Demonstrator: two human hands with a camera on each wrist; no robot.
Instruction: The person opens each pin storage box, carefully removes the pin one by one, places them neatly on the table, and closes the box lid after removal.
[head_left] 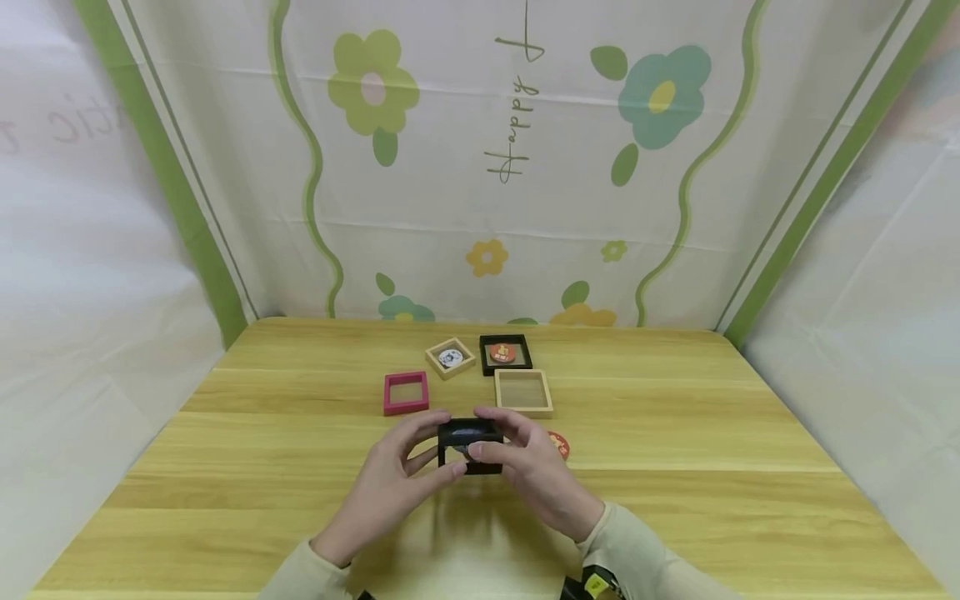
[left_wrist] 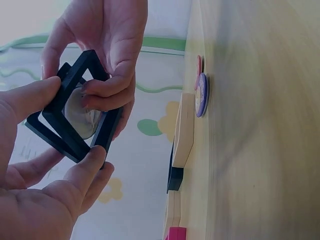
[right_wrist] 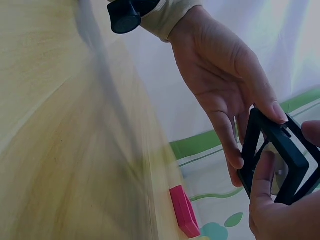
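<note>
Both hands hold a black display frame (head_left: 486, 469) above the front middle of the table. Its two halves stand partly apart in the left wrist view. Between them is a round, silvery-grey disc (left_wrist: 82, 120), perhaps a badge seen from behind. My left hand (head_left: 397, 471) grips the frame's left side, thumb at the near edge and fingers on the far edge. On the other side my right hand (head_left: 536, 467) holds it, with the thumb (right_wrist: 264, 172) reaching inside the opening against the disc. The hands cover part of the disc.
A red round badge (head_left: 558, 444) lies beside my right hand; a purple-rimmed badge (left_wrist: 201, 95) shows there too. Beyond stand a crimson frame (head_left: 406, 407), a pale wooden frame (head_left: 523, 412), a tan frame (head_left: 458, 371) with a white badge, and another black frame (head_left: 483, 358) with an orange-red badge.
</note>
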